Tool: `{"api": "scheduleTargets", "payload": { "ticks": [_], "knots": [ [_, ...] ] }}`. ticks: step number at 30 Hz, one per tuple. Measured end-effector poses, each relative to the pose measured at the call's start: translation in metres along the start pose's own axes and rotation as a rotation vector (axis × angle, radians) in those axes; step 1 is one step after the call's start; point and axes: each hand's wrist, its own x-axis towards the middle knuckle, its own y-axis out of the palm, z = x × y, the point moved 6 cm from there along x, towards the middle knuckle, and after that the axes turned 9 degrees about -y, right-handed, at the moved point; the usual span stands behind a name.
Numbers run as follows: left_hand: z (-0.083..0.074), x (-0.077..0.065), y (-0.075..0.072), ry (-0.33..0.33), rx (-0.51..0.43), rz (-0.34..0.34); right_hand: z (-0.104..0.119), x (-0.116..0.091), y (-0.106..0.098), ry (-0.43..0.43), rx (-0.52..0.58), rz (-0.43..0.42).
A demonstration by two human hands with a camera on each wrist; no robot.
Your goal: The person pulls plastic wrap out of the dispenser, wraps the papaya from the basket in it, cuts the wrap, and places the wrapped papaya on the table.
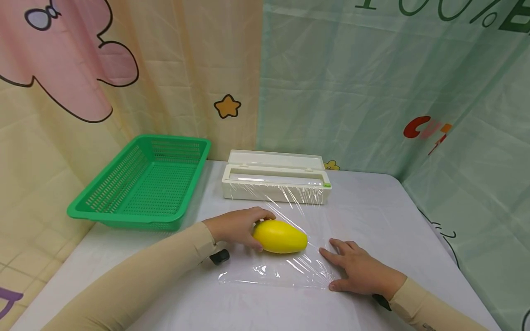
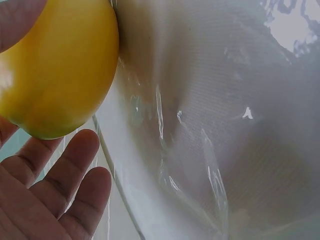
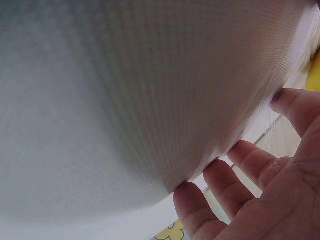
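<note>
A smooth, yellow, oval fruit (image 1: 283, 236), papaya-like with a greenish end in the left wrist view, lies over a sheet of clear cling film (image 1: 265, 271). My left hand (image 1: 236, 227) holds the fruit's left end between thumb and fingers. To the right, my right hand (image 1: 358, 269) rests spread at the film's right edge, fingertips pressing down near the table. Wrinkles in the film run toward those fingertips. Behind the fruit stands a white cling film dispenser (image 1: 275, 193), lid raised, and the film stretches from its front.
A green perforated basket (image 1: 182, 220) stands at the back left of the white-covered table (image 1: 372, 207). Printed curtains (image 1: 331, 92) hang close behind the table and along its right side.
</note>
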Motion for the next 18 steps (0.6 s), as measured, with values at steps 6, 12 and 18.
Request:
{"api": "scheduleTargets", "payload": {
  "ticks": [6,12,18],
  "knots": [
    [-0.0004,-0.0018,-0.0018,0.002,-0.005,0.001,-0.0005,-0.0003,-0.0001,-0.007,0.001,-0.005],
    [0.0037,-0.0021,-0.0015,0.0,-0.007,0.006,-0.0013,0.0,0.0006,-0.009,-0.002,-0.006],
    [0.0081,-0.0073,-0.0056,-0.02,-0.018,-0.006,-0.0012,0.0004,0.0006,-0.001,0.003,-0.003]
  ]
}}
